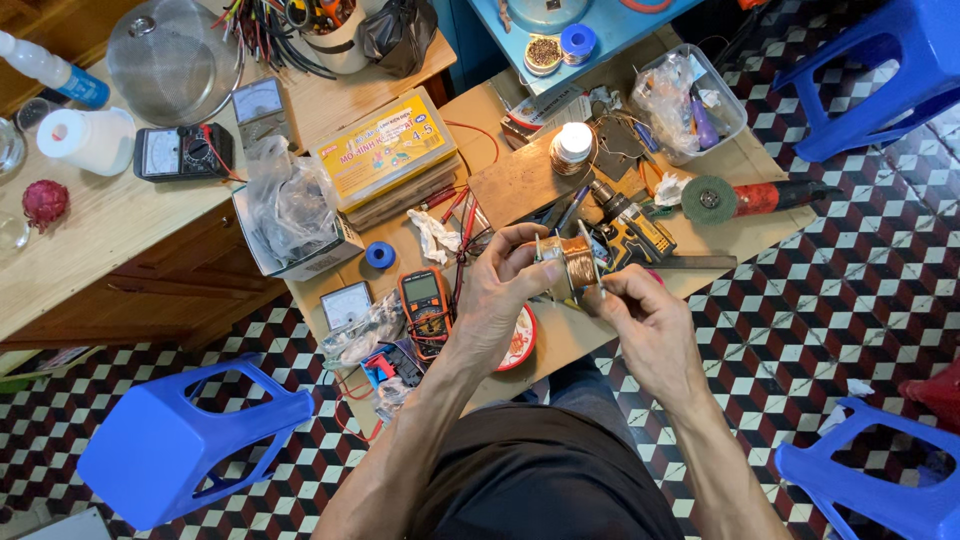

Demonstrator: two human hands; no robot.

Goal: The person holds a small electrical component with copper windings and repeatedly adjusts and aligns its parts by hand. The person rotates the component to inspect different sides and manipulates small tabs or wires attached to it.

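Note:
A small spool of copper wire [572, 262] is held up over the low wooden table [520, 180]. My left hand [500, 290] grips the spool from its left side, thumb and fingers around the flange. From the right, my right hand [640, 315] pinches at the spool's lower right edge; whether it holds the wire end is too small to tell. Just behind the spool lies a yellow and black cordless drill [630, 232].
An orange multimeter [426, 303], a yellow box [385, 150], a plastic tub of parts [690, 100], an angle grinder [750, 198] and a second wire spool [573, 145] crowd the table. Blue plastic stools stand at left [180, 440], top right [880, 70] and bottom right [880, 480].

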